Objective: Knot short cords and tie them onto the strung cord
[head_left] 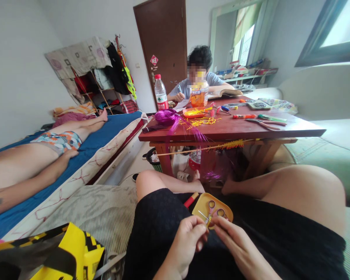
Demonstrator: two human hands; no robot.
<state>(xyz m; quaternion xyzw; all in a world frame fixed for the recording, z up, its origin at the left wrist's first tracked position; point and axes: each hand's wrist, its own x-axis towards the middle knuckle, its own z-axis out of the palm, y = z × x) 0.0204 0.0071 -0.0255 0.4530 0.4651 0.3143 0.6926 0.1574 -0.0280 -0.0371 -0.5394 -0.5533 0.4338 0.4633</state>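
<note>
Our left hand [186,237], in the head view, is pinching a slim yellow piece [208,221] and a thin, pale, straight stem [203,214], while our right hand [235,239] is extending straightened fingers right beside it, and we cannot tell whether they are gripping. The piece is hovering over a smooth, round-cornered yellow tray [202,203] where ring-handled scissors [212,210] are lying; beyond, glossy purple strands [165,117] are draping over the reddish-brown table's [236,133] edge.

Red diamond-shaped sticker [154,60] on brown door [167,35]: "旺". Orange-labelled plastic bottle [198,97]: "冰红茶". Red-capped clear plastic bottle [161,93]: red-and-white label, characters unclear.
</note>
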